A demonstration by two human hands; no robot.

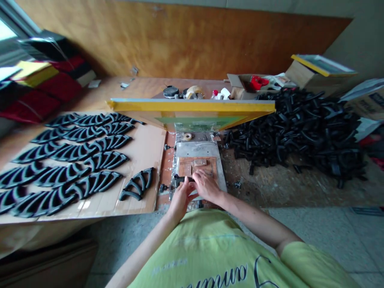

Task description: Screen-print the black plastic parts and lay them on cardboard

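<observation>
Our left hand (179, 197) clamps 1 black part (180, 180) in its fingers over the plate (196, 149); whether our right hand (207, 186) grips, we cannot tell. Our shirt (204, 240) shows cut-off script; the brown package (364, 105), blurred lettering.

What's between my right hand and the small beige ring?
The head view shows the brown board, with small pieces on it, then a stretch of grey plate.

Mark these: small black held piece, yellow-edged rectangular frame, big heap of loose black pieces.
Small black held piece (179, 180): head view, on its exposed left end.
Yellow-edged rectangular frame (192, 106): head view, on its long yellow bar.
Heap of loose black pieces (300, 130): head view, mid-pile.
</observation>
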